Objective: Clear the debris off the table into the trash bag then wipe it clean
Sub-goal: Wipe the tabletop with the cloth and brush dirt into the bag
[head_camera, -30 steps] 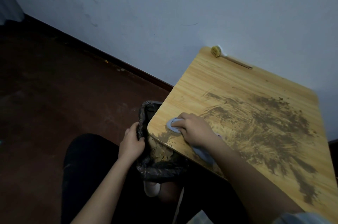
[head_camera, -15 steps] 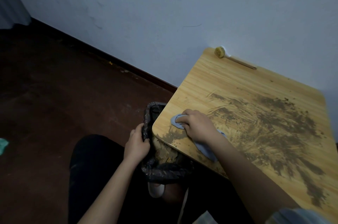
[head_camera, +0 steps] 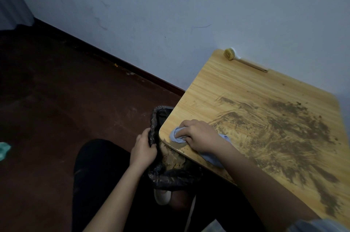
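Sweeping dirt off the counter's near corner into the bag.

Nearest me, my left hand (head_camera: 143,149) grips the rim of the black trash bag (head_camera: 171,176), holding its mouth open just under the counter (head_camera: 217,84) edge so whatever I push over falls in; brown scraps already lie inside. Just beyond, my right hand (head_camera: 197,135) is curled round a bunched blue cloth (head_camera: 177,136), pressing it on the wood at the near left corner, where a thin line of dirt sits at the edge. Further right, the brown dirt smear (head_camera: 280,137) covers much of the top, so I judge plenty is left. At the far edge a small brush (head_camera: 230,54) lies against the wall, out of the way.
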`<action>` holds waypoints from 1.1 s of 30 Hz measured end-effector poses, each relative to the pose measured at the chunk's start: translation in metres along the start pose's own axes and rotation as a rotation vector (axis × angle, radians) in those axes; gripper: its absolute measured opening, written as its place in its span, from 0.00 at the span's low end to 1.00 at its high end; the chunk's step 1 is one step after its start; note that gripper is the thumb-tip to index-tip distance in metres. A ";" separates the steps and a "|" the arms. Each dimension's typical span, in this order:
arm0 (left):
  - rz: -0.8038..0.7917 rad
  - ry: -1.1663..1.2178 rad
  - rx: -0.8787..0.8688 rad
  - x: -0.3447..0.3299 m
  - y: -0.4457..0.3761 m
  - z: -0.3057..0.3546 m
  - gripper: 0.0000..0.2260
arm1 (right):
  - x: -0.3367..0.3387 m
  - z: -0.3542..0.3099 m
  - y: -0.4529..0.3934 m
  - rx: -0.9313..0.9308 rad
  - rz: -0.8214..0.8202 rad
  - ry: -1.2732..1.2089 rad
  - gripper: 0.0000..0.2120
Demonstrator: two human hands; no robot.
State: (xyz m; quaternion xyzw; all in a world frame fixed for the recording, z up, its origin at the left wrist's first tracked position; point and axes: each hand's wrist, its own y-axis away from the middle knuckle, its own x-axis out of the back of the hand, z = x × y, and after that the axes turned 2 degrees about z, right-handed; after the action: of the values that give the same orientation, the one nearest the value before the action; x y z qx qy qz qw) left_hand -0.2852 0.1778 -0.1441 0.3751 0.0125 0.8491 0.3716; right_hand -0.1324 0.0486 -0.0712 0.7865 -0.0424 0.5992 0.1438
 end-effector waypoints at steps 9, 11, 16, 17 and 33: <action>-0.003 -0.011 0.004 0.001 0.001 0.000 0.26 | 0.003 -0.003 0.001 0.048 -0.040 -0.022 0.15; -0.003 -0.010 0.006 0.001 0.001 0.000 0.25 | 0.003 -0.003 0.001 0.067 -0.047 -0.013 0.15; -0.001 -0.011 -0.001 0.000 0.001 -0.001 0.25 | 0.002 -0.005 0.002 0.118 -0.044 -0.013 0.17; -0.004 -0.010 0.002 0.000 0.001 0.000 0.25 | 0.002 -0.005 0.002 0.126 -0.039 -0.014 0.17; 0.002 -0.007 -0.004 0.001 0.004 0.000 0.26 | 0.014 -0.001 -0.021 -0.049 0.066 0.138 0.19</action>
State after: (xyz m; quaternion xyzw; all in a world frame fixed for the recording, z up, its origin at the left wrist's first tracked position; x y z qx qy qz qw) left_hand -0.2882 0.1756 -0.1416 0.3776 0.0092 0.8481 0.3715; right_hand -0.1247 0.0706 -0.0607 0.7379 -0.0729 0.6549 0.1459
